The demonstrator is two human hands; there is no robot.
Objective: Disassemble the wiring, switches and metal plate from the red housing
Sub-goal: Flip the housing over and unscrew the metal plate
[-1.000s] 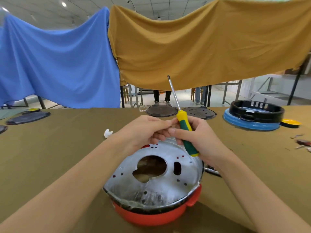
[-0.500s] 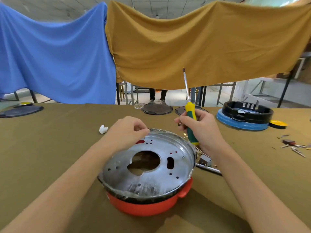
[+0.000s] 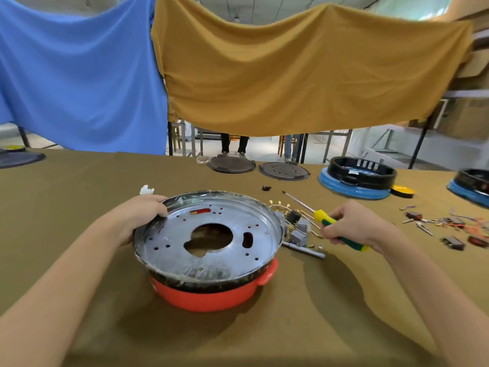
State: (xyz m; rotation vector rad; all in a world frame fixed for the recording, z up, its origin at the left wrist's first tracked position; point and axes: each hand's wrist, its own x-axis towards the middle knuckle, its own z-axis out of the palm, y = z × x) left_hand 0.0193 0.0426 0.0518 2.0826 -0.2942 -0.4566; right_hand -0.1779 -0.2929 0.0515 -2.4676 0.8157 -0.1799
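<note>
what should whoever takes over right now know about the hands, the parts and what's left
Left hand grips the left rim of the metal plate, which sits tilted on the red housing, not yet lifted clear.
Right hand holds the screwdriver low over the table, its tip pointing away, off the work.
Done: the wiring and switches lie in a loose cluster on the table, right of the housing.
Left: lift the plate off and set it aside; whether any screw still holds it cannot be told.
</note>
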